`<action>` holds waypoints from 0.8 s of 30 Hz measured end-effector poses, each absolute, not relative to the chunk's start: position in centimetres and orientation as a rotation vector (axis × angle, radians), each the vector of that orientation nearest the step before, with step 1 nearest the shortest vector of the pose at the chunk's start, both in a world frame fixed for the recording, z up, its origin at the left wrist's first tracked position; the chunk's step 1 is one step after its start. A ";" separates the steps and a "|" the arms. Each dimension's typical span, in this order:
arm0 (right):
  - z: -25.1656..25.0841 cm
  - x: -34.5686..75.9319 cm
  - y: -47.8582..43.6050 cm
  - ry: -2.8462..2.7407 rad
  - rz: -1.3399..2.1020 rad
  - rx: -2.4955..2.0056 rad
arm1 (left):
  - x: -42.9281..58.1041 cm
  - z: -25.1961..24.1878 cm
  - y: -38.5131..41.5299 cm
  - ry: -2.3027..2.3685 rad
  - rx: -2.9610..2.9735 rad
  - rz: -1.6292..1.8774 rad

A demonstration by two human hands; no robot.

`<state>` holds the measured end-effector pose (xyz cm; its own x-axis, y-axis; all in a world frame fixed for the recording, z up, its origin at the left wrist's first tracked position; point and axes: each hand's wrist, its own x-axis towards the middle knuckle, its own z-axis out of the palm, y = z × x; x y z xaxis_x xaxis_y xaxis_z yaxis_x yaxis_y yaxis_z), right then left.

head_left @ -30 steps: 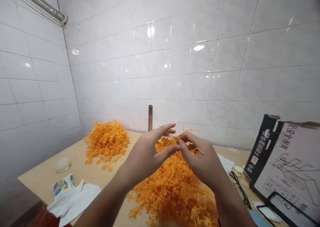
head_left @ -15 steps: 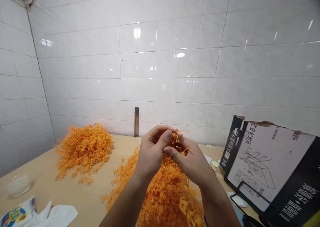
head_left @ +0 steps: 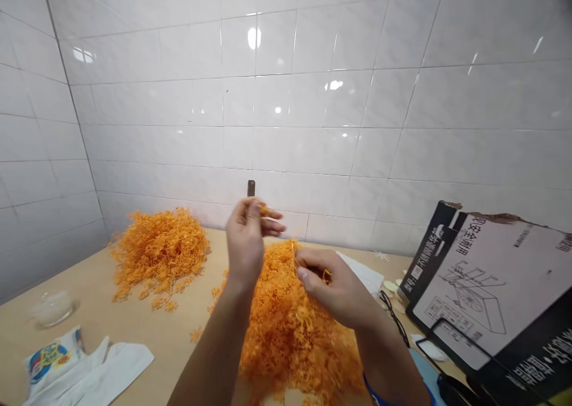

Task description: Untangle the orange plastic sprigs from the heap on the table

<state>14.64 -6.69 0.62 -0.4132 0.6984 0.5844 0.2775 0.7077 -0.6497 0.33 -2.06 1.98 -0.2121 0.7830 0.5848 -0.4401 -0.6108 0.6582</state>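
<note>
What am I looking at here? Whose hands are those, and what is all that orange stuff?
There is no machine here. A person wears a camera on the head, so you see that person's own two hands from above, as if they were yours. The left hand is lifted and pinches a small orange bit at its fingertips. The right hand is lower and pinches an orange sprig just above the near orange pile. A second orange pile lies farther left on the wooden table. Also on the table are a tissue packet, white tissues, a small glass dish and, on the right, a black and white box.
</note>
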 end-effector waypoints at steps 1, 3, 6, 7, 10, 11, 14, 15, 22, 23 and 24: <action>0.7 14.7 -6.8 -2.015 0.592 -0.728 | -0.7 2.2 -1.7 0.487 1.177 1.981; 0.7 14.8 -7.0 -1.967 0.579 -0.718 | -2.7 2.7 -1.2 0.572 1.191 2.069; 0.6 15.0 -6.7 -1.811 0.539 -0.765 | -4.5 2.9 -0.8 0.767 1.409 2.058; 0.5 15.1 -6.4 -1.771 0.535 -0.784 | -4.6 2.7 -0.6 0.843 1.492 2.025; 0.0 15.3 -5.5 -1.686 0.523 -0.841 | -3.3 1.7 0.6 1.003 1.680 1.858; -0.2 15.3 -5.1 -1.658 0.510 -0.858 | -2.6 1.2 1.1 1.014 1.726 1.778; -0.7 15.3 -4.0 -1.566 0.446 -0.896 | -0.7 -0.1 2.5 0.948 1.790 1.477; -0.8 15.3 -3.7 -1.536 0.424 -0.905 | -0.3 -0.4 2.6 0.887 1.779 1.385; -1.0 15.2 -2.6 -1.378 0.448 -0.910 | 1.3 -0.1 -0.1 0.449 1.656 1.099; -1.0 15.1 -2.6 -1.352 0.479 -0.885 | 1.6 0.0 -0.4 0.455 1.653 1.139; -1.0 15.1 -2.6 -1.327 0.503 -0.861 | 1.9 0.1 -0.5 0.457 1.648 1.180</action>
<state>15.07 -2.62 -1.01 0.2043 0.7533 0.6252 0.1494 0.6072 -0.7804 1.89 -0.52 0.07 0.4492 0.7554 0.4771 -0.2374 -0.4138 0.8789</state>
